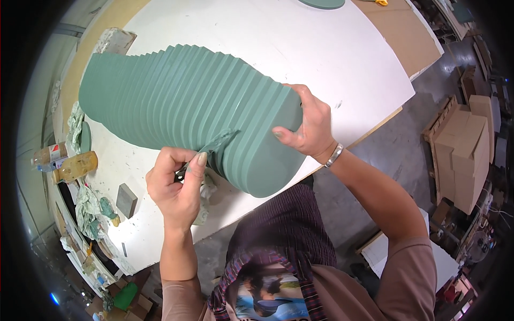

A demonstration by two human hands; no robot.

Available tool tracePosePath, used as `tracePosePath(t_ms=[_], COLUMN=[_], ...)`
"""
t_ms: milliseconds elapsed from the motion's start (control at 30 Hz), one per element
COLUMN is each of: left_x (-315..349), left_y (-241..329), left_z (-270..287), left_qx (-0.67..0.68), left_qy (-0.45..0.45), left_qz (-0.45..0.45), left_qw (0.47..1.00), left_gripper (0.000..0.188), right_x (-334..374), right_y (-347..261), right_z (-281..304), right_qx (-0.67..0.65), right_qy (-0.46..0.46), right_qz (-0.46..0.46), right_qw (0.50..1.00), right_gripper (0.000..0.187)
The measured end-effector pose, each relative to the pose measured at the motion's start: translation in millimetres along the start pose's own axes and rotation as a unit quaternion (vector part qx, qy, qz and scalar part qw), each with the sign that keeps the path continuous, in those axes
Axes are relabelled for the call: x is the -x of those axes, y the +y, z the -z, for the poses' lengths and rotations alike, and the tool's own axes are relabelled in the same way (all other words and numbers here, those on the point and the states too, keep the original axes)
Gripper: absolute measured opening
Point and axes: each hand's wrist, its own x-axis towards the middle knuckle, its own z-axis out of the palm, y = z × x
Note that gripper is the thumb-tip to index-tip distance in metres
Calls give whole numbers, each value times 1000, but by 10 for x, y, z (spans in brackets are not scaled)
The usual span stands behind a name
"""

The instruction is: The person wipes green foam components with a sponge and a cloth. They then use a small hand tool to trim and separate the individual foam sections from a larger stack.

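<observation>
A large green ribbed form with rounded ends lies across the white table, its smooth end face toward my right side. My right hand steadies that end. Its fingers wrap over the far edge and its thumb rests near the flat face. In front of the form, my left hand pinches a thin green-smeared piece, its tip against the ribs close to the right end. A dark bit shows under the left fingers; the kind of tool or cloth is unclear.
On the table's left side are a yellowish plastic bottle, stained rags and a grey block. A whitish block stands behind the form's left end. Cardboard boxes sit on a pallet at right, beyond the table edge.
</observation>
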Motion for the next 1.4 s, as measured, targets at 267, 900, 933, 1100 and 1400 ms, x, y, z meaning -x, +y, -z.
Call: tracePosePath(t_ms=[267, 900, 933, 1100, 1400], left_x=[167, 366, 393, 700, 1034], left_y=[-85, 52, 39, -59, -260], left_z=[134, -2, -23, -197, -627], left_qx=[86, 8, 62, 331, 529], left_qy=[35, -25, -23, 31, 37], left_qz=[102, 6, 30, 132, 147], left_qw=[991, 1000, 997, 934, 835], left_gripper=[17, 16, 15, 16, 8], right_x=[29, 18, 12, 7, 41], right_y=[13, -14, -27, -86, -57], right_z=[10, 48, 56, 47, 56], right_qx=[10, -23, -27, -42, -74], right_qy=[-12, -20, -24, -49, -62], right_qz=[0, -17, -26, -52, -81], right_qw=[1000, 999, 999, 997, 992], right_gripper=[81, 73, 74, 76, 82])
